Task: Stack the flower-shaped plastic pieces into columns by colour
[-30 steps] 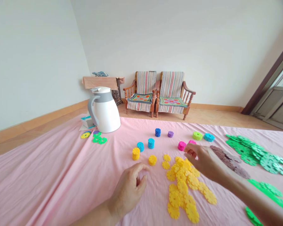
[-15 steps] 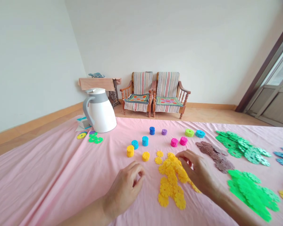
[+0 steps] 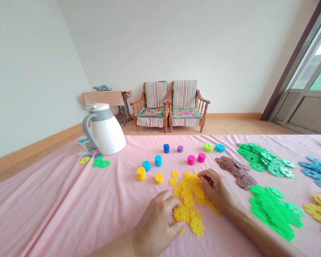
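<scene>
A loose pile of yellow plastic snowflake discs (image 3: 189, 200) lies on the pink cloth in front of me. My left hand (image 3: 160, 219) is at the pile's lower left, thumb and fingers apart around several discs. At the upper right of the pile, my right hand (image 3: 220, 191) has its fingertips bent together on the edge of a yellow snowflake disc (image 3: 196, 174); part of the grip is hidden. Beyond the left hand stand a taller yellow stack (image 3: 141, 174) and a shorter yellow stack (image 3: 158, 179).
Blue stacks (image 3: 158, 161), pink stacks (image 3: 191, 160), a purple stack (image 3: 180, 149) and a lime stack (image 3: 208, 147) stand farther back. Brown discs (image 3: 237, 172), green discs (image 3: 274, 210) and blue discs (image 3: 317, 173) lie right. A white jug (image 3: 109, 134) stands back left.
My left hand has moved right, from the bare cloth to the yellow pile, and its fingers have spread. My right hand stays at the pile's upper right. The view has shifted slightly right.
</scene>
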A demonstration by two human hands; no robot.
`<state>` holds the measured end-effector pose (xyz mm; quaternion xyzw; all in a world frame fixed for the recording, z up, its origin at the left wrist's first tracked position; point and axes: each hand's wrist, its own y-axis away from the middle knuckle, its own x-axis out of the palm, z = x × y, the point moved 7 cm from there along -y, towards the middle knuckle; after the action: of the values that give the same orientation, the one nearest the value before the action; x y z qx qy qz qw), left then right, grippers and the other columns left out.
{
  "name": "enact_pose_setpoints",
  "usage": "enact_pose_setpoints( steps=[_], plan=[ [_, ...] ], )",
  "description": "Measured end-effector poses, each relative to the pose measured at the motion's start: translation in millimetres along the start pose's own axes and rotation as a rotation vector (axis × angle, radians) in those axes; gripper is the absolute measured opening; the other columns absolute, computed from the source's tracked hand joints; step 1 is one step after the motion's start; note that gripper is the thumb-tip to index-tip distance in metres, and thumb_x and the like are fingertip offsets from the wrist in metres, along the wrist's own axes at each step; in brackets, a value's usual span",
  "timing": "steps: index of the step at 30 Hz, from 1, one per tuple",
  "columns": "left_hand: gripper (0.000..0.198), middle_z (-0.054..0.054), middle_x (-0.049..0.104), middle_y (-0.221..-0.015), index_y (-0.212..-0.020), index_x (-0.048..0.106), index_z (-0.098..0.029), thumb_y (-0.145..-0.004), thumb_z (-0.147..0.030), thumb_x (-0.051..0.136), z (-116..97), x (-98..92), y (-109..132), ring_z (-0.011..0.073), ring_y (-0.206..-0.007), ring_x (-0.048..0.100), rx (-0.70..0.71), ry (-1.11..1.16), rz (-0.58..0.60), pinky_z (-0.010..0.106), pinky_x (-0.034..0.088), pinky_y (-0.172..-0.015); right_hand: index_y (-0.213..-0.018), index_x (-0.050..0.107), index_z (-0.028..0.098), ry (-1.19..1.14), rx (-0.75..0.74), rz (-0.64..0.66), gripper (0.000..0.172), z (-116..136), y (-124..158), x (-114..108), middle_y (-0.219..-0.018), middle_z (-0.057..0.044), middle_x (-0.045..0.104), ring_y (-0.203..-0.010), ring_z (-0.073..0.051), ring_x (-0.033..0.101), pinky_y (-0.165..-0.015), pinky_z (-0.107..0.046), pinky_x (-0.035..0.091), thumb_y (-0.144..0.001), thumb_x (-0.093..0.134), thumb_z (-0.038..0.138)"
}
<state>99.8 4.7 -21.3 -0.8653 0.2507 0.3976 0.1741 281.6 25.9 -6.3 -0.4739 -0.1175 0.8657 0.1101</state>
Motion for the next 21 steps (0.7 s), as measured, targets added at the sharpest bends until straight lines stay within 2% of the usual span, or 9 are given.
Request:
enact_pose_setpoints(
  steps=[3, 8, 11, 16, 21],
  plan=[
    [0.022, 0.002, 0.059, -0.088, -0.084, 0.062, -0.019, -0.065, -0.009, 0.065, -1, -9.0, -3, 0.0178, -0.083, 0.055, 0.032, -0.004, -0.036, 0.027, 0.044, -0.078, -0.083, 0.067, 0.017, 0.007, 0.006, 0.008, 0.028, 1, 0, -1, -0.076, -0.005, 0.068, -0.066, -0.016, 0.062, -0.059, -0.025, 0.045, -0.08, 0.04, 0.024],
    [0.018, 0.002, 0.058, -0.088, -0.087, 0.062, -0.019, -0.07, -0.012, 0.061, 14, -58.2, -26, 0.0159, -0.075, 0.055, 0.052, -0.069, -0.232, 0.025, 0.043, -0.068, -0.081, 0.068, 0.017, 0.036, -0.001, 0.016, 0.028, 6, 0, -4, -0.076, -0.005, 0.069, -0.068, -0.016, 0.063, -0.06, -0.025, 0.045, -0.079, 0.04, 0.022],
    [0.015, 0.0, 0.057, -0.084, -0.086, 0.062, -0.018, -0.071, -0.015, 0.062, 30, -77.9, -41, 0.0124, -0.063, 0.053, 0.023, -0.117, -0.247, 0.024, 0.042, -0.063, -0.08, 0.068, 0.018, 0.049, 0.001, 0.031, 0.028, 9, 0, -5, -0.073, -0.004, 0.068, -0.063, -0.015, 0.061, -0.058, -0.024, 0.044, -0.079, 0.04, 0.022],
    [0.013, -0.001, 0.056, -0.084, -0.084, 0.065, -0.019, -0.072, -0.016, 0.061, 42, -76.6, -47, 0.0108, -0.059, 0.053, 0.01, -0.154, -0.171, 0.023, 0.04, -0.059, -0.079, 0.068, 0.018, 0.06, -0.011, 0.034, 0.027, 10, -1, -4, -0.071, -0.003, 0.067, -0.06, -0.014, 0.059, -0.056, -0.023, 0.043, -0.079, 0.041, 0.021],
    [0.012, 0.0, 0.054, -0.081, -0.082, 0.066, -0.018, -0.072, -0.015, 0.06, 45, -68.1, -47, 0.012, -0.061, 0.054, 0.002, -0.196, -0.165, 0.024, 0.04, -0.06, -0.079, 0.068, 0.018, 0.066, -0.018, 0.023, 0.026, 9, 0, -3, -0.072, -0.003, 0.068, -0.06, -0.014, 0.06, -0.055, -0.023, 0.043, -0.079, 0.042, 0.02]
  ],
)
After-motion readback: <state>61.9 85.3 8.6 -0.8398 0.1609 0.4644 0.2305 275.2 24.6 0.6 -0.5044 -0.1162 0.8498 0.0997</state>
